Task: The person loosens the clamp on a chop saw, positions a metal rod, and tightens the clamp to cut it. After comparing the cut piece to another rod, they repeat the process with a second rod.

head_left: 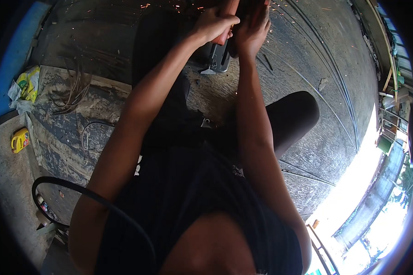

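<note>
At the top edge, my left hand [213,25] is closed round the orange-red body of a power tool [228,8], which looks like an angle grinder. The tool's far end is cut off by the frame. Just below that hand, a grey metal piece [220,59] with a slot sits close to the floor; whether it joins the tool cannot be seen. My right hand [254,32] is beside the tool, fingers pressed together and pointing away from me. Its grip faces a dark area, so what it holds is hidden. Sparks [179,6] fly around both hands.
Long thin rods [328,55] lie on the rough floor [303,110] to the right. A black cable [92,192] loops past my left arm. Farther left are a yellow bottle [19,140], a yellow-green bag [30,85] and bent strips [75,94]. A small stone [323,83] lies near the rods.
</note>
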Demonstrator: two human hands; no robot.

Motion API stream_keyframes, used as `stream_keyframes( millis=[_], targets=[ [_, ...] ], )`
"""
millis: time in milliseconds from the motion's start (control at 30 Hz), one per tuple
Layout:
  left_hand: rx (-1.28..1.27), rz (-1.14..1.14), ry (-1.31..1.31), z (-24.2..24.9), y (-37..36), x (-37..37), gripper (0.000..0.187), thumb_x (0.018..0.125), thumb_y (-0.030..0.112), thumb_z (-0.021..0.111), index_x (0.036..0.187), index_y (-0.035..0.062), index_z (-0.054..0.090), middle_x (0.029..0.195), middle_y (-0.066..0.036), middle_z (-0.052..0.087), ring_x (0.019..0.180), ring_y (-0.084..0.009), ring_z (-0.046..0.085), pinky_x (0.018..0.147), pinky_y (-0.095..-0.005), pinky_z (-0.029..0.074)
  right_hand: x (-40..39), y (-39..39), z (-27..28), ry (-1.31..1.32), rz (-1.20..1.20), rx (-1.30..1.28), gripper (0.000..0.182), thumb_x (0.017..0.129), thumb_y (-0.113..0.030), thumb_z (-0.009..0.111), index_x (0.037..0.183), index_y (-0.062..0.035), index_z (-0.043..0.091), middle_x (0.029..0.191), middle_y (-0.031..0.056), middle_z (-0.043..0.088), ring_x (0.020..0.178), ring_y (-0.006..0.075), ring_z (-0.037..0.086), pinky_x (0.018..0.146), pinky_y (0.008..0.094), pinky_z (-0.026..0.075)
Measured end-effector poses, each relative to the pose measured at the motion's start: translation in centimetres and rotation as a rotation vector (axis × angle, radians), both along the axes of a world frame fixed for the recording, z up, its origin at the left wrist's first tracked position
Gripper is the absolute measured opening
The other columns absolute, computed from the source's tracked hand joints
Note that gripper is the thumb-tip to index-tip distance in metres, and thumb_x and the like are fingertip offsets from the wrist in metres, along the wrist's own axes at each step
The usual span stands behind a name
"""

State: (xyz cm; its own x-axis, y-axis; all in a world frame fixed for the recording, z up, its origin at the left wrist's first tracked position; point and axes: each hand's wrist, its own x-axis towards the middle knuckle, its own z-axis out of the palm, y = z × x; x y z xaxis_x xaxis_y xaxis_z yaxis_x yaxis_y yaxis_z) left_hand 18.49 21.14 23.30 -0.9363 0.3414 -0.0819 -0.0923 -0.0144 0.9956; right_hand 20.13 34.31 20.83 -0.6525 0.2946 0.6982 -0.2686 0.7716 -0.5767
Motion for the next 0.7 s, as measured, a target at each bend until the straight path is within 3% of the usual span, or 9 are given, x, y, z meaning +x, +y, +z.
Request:
stream_keyframes(
  millis=[33, 100, 200, 700],
  targets=[
    [0.000, 0.001, -0.003, 0.2, 0.0, 0.0, 0.033, 0.084, 0.023, 0.071, 0.102, -0.0033, 0.062, 0.071, -0.009, 0.064, 0.056, -0.0164, 0.065, 0.053, -0.0299, 0.054, 0.0, 0.1, -0.3, 0.014, -0.016, 0.027, 0.060, 0.091, -0.011, 0.056, 0.147, -0.0041, 0.037, 0.139, 0.0243, 0.049, 0.122, 0.0463, 0.049, 0.100, 0.0510, 0.042],
    [-0.098, -0.006, -0.149, 0.6, -0.1, -0.1, 0.039, 0.082, 0.036, 0.070, 0.083, -0.0022, 0.068, 0.069, -0.011, 0.066, 0.062, -0.0213, 0.066, 0.058, -0.0351, 0.052, 0.0, 0.2, -0.6, 0.001, 0.003, -0.001, 0.060, 0.090, -0.010, 0.056, 0.147, -0.0032, 0.036, 0.139, 0.0245, 0.049, 0.123, 0.0463, 0.049, 0.101, 0.0508, 0.042],
    [-0.072, 0.049, -0.129, 1.0, 0.1, 0.3, 0.029, 0.085, 0.030, 0.069, 0.075, 0.0027, 0.064, 0.061, -0.005, 0.062, 0.053, -0.0147, 0.061, 0.051, -0.0316, 0.048, -0.2, 0.2, -0.8, -0.010, -0.005, 0.002, 0.060, 0.090, -0.010, 0.056, 0.147, -0.0019, 0.036, 0.139, 0.0248, 0.048, 0.123, 0.0464, 0.048, 0.101, 0.0506, 0.042],
    [-0.084, 0.021, -0.169, 1.3, -0.1, 0.4, 0.029, 0.086, 0.029, 0.069, 0.077, 0.0013, 0.065, 0.065, -0.006, 0.063, 0.055, -0.0155, 0.062, 0.051, -0.0320, 0.049, 0.2, -0.2, 0.0, -0.022, -0.029, 0.045, 0.059, 0.092, -0.014, 0.055, 0.146, -0.0014, 0.036, 0.139, 0.0247, 0.048, 0.123, 0.0456, 0.047, 0.101, 0.0505, 0.041]
  ],
)
